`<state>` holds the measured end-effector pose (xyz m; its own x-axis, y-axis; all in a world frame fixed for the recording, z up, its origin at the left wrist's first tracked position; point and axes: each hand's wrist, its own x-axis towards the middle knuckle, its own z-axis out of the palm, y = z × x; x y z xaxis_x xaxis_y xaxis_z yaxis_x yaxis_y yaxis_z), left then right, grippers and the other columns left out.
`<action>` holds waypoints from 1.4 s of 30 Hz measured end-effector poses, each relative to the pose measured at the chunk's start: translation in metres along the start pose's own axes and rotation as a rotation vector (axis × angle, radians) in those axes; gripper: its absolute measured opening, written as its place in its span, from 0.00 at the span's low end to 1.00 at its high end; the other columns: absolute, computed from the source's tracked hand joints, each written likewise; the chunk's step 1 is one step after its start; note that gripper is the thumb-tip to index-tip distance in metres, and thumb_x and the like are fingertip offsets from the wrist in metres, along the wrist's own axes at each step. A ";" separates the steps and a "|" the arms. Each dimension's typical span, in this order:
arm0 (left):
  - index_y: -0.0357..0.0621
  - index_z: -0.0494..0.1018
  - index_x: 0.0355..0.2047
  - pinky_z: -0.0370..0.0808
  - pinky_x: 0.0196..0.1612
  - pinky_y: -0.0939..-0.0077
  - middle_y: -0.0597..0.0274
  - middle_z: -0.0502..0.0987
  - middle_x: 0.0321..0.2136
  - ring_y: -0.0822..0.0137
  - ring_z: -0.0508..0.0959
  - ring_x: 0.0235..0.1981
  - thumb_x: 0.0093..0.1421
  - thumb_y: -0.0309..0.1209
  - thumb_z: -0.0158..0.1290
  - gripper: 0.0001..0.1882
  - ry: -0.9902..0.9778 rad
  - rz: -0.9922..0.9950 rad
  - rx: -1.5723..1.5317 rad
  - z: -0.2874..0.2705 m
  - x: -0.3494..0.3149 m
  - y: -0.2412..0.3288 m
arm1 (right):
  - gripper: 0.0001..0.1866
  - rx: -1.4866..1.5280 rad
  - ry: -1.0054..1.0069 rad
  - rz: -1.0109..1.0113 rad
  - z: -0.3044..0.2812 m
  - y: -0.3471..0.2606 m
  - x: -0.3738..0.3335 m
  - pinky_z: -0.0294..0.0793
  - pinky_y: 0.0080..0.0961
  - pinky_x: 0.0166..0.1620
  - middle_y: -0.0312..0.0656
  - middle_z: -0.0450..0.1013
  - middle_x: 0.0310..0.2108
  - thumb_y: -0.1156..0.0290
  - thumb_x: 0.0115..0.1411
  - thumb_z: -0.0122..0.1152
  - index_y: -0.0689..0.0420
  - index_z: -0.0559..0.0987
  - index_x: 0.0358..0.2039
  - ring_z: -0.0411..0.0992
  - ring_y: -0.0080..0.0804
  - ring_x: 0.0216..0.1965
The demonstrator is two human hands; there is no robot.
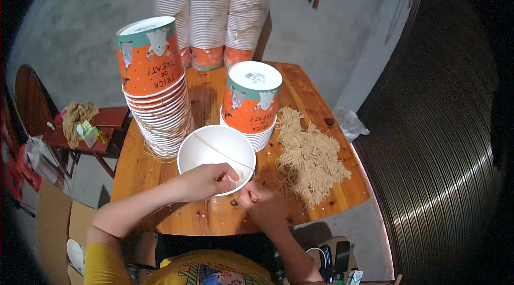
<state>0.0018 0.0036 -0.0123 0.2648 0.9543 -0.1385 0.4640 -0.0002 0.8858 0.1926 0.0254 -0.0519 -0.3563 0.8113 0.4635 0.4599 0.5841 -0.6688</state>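
Note:
A white paper bucket (206, 148) stands open side up on the table in front of me. A thin beige cord (222, 153) runs across its mouth to the right rim. My left hand (213, 182) reaches over the near rim with fingers curled in a pinch; what they hold is hidden. Just outside the near right rim, my right hand (261, 202) is closed in a pinch where the cord appears to pass over the edge. To the right lies a loose heap of beige cords (310, 159).
A tall stack of upside-down orange-printed buckets (152, 65) stands at the left, a shorter stack (251, 100) behind the white bucket. Plastic-wrapped bucket stacks (209, 23) line the back of the wooden table (187, 223). A red bench (110, 119) is at the left, a ribbed shutter (428, 167) at the right.

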 end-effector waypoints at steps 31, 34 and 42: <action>0.41 0.67 0.35 0.69 0.34 0.83 0.66 0.74 0.28 0.78 0.69 0.27 0.65 0.32 0.44 0.07 0.071 0.130 -0.087 0.000 0.015 0.011 | 0.10 0.170 -0.214 0.165 -0.027 -0.005 0.007 0.70 0.29 0.26 0.44 0.72 0.19 0.64 0.55 0.60 0.59 0.77 0.29 0.71 0.35 0.20; 0.39 0.66 0.36 0.70 0.36 0.83 0.65 0.75 0.30 0.78 0.70 0.29 0.66 0.31 0.43 0.08 0.050 0.075 -0.320 -0.002 0.018 0.013 | 0.12 0.034 -0.168 -0.060 -0.040 0.006 0.010 0.70 0.28 0.31 0.42 0.73 0.26 0.62 0.56 0.59 0.59 0.77 0.31 0.72 0.34 0.27; 0.37 0.68 0.38 0.67 0.34 0.85 0.70 0.70 0.26 0.79 0.68 0.29 0.63 0.26 0.46 0.05 -0.031 0.087 -0.418 0.010 0.025 0.014 | 0.06 0.141 -0.256 -0.190 -0.051 -0.005 0.039 0.68 0.26 0.31 0.41 0.72 0.26 0.71 0.55 0.60 0.59 0.76 0.32 0.69 0.30 0.27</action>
<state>0.0230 0.0243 -0.0080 0.3164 0.9466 -0.0626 0.0577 0.0466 0.9972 0.2174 0.0550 -0.0008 -0.6257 0.6449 0.4389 0.2547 0.7006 -0.6665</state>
